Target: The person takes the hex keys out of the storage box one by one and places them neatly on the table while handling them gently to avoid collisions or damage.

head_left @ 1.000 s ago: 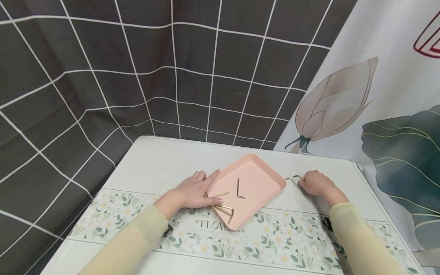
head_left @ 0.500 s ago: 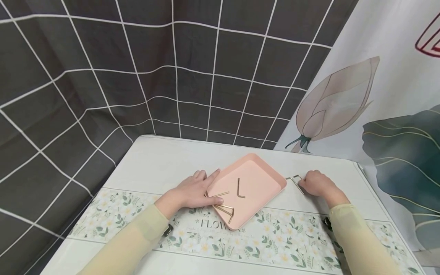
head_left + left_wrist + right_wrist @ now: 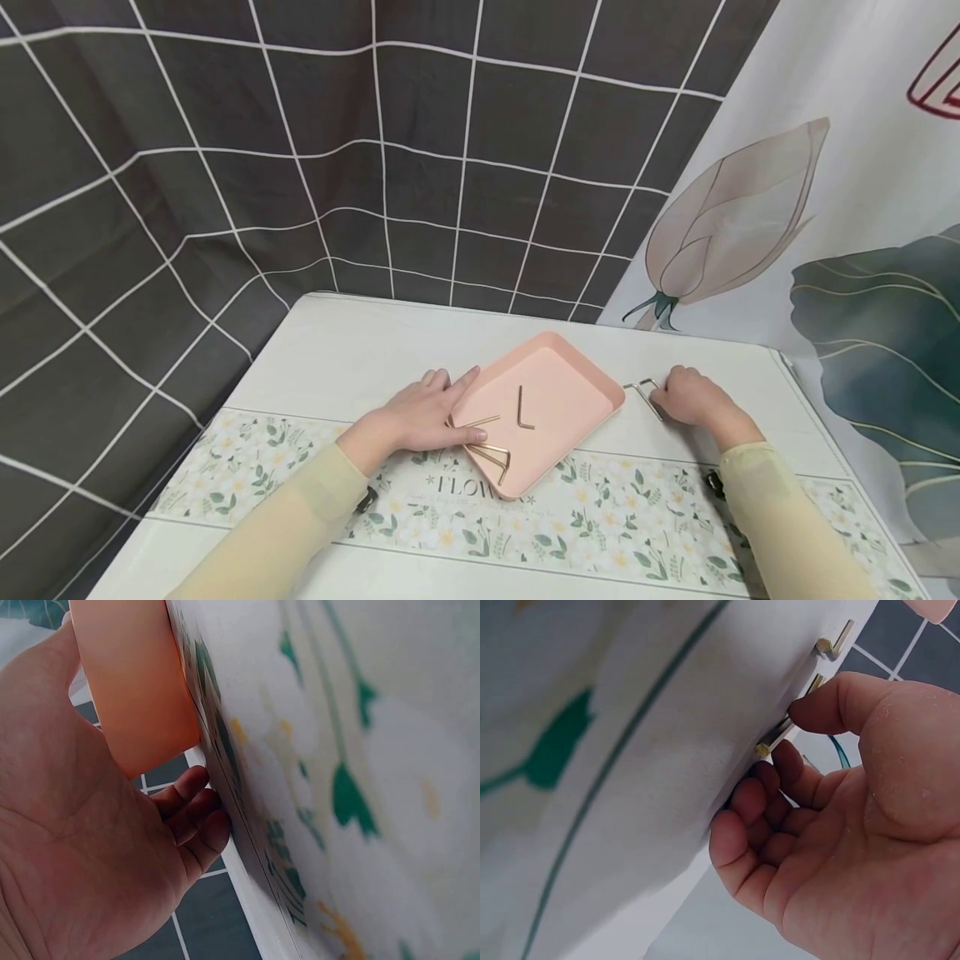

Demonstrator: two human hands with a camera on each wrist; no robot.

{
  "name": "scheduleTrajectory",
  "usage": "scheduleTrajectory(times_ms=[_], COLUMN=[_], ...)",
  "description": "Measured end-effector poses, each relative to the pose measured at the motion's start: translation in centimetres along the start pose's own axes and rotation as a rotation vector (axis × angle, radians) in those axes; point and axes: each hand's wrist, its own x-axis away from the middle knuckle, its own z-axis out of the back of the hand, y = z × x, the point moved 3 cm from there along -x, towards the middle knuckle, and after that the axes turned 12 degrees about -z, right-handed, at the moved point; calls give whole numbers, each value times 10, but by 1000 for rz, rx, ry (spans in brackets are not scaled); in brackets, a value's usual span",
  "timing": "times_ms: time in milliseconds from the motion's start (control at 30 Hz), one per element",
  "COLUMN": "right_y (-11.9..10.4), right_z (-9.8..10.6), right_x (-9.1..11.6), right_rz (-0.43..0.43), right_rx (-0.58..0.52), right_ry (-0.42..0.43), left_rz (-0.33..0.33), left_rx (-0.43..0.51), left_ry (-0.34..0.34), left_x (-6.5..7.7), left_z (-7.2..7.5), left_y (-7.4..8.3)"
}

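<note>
My left hand [image 3: 423, 415] rests over the left corner of a pink tray [image 3: 558, 442], thumb and index finger straight across its rim. In the left wrist view, the other fingers [image 3: 196, 817] are loosely bent beside the tray wall [image 3: 142, 697]. Several brass-coloured hex keys lie in the tray, one L-shaped hex key [image 3: 520, 407] near its middle and others partly under the thumb. Right of the tray, my right hand [image 3: 693, 395] pinches a hex key [image 3: 778, 737] between thumb and index finger, low at the tabletop. Another hex key [image 3: 838, 641] lies beside it.
A white cover with a floral band [image 3: 600, 525] spreads over the table [image 3: 390, 333]. Behind it hangs a dark curtain with a white grid [image 3: 420, 192]. To the right is a pale curtain with printed leaves [image 3: 862, 208].
Both hands, the tray and the hex keys stay almost where they were. The head view has shifted very slightly.
</note>
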Motion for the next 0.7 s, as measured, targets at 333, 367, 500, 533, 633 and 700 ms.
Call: scheduleTrajectory(times_ms=[333, 367, 500, 533, 633, 700], right_y=[-2, -3, -11, -14, -25, -33], right_z=[8, 10, 17, 19, 21, 23], right_x=[8, 10, 14, 15, 17, 20], right_rz=[-21, -22, 4, 11, 35, 45], right_rx=[-50, -58, -105, -114, -137, -146], right_ry=[68, 79, 129, 139, 164, 170], left_rz=[-4, -3, 2, 5, 7, 8], left_rx=[0, -5, -6, -3, 0, -1], left_ry=[-4, -6, -5, -3, -1, -3], left_x=[-1, -2, -4, -4, -2, -1], left_z=[1, 0, -1, -1, 0, -1], left_y=[3, 3, 2, 1, 0, 0])
